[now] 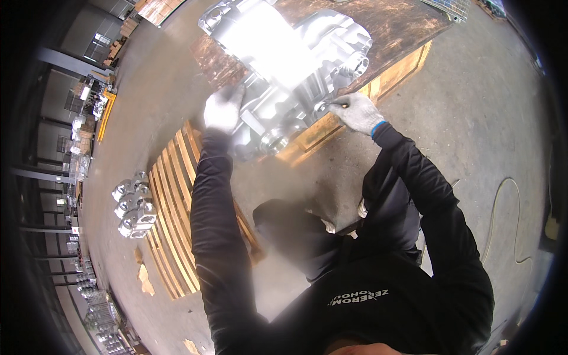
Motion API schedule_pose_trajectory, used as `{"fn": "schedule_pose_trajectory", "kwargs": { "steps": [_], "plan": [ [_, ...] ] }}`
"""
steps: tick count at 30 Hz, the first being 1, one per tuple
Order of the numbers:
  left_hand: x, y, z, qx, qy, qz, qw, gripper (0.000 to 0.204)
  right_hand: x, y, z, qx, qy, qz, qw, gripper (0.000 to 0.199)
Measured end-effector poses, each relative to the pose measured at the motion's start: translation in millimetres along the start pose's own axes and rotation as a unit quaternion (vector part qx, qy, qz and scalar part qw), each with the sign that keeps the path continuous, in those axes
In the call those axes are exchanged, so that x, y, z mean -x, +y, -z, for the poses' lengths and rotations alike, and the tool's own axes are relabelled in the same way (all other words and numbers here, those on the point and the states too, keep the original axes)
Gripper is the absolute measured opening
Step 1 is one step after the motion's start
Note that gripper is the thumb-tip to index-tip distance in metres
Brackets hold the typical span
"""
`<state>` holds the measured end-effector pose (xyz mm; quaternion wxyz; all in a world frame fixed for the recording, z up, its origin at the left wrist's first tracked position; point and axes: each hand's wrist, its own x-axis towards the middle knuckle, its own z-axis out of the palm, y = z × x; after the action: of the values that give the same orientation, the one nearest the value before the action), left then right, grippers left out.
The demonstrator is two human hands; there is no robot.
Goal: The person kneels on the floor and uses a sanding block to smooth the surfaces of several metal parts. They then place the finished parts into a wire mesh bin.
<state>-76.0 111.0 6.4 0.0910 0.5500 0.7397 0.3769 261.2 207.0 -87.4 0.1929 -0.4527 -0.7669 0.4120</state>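
Note:
A large silver metal casting (278,77), shaped like a housing with round ports and bosses, lies on a worn brown board on a wooden pallet. Bright glare washes out its middle. My left hand (222,110), in a white glove, rests against the casting's left side with its fingers laid along the metal; glare blurs their outline. At the near right edge, my right hand (358,113), in a white glove with a blue cuff, has thumb and fingers pinched together at a small round boss. Whatever is between those fingertips is too small to make out.
A slatted wooden pallet (171,207) lies on the floor to the left, with several smaller silver castings (135,206) beside it. A pale hose (496,207) curves over the concrete at right. Racks of parts (89,112) line the far left, and wire mesh (452,8) shows at the top.

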Motion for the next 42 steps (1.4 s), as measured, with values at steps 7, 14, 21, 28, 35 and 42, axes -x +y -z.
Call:
{"fn": "schedule_pose_trajectory", "kwargs": {
  "steps": [7,14,21,28,35,42],
  "plan": [
    [4,4,1,-0.020,0.015,-0.017,1.000,0.042,25,19,-84,-0.136,0.111,0.020,0.984,0.034],
    [0,5,0,-0.034,0.010,0.026,0.999,0.038,37,29,11,0.048,0.235,0.151,0.959,0.035],
    [3,13,1,0.035,-0.014,0.032,0.999,0.037,-8,50,96,0.260,0.298,0.196,0.898,0.031],
    [4,15,-3,0.077,-0.006,0.040,0.996,0.033,-10,59,60,0.130,0.275,0.082,0.949,0.033],
    [4,16,-5,0.065,0.010,0.029,0.997,0.031,7,16,53,0.111,0.253,0.186,0.943,0.023],
    [6,22,0,0.087,-0.031,0.043,0.995,0.031,-24,9,145,0.193,0.112,0.096,0.970,0.033]
  ]
}}
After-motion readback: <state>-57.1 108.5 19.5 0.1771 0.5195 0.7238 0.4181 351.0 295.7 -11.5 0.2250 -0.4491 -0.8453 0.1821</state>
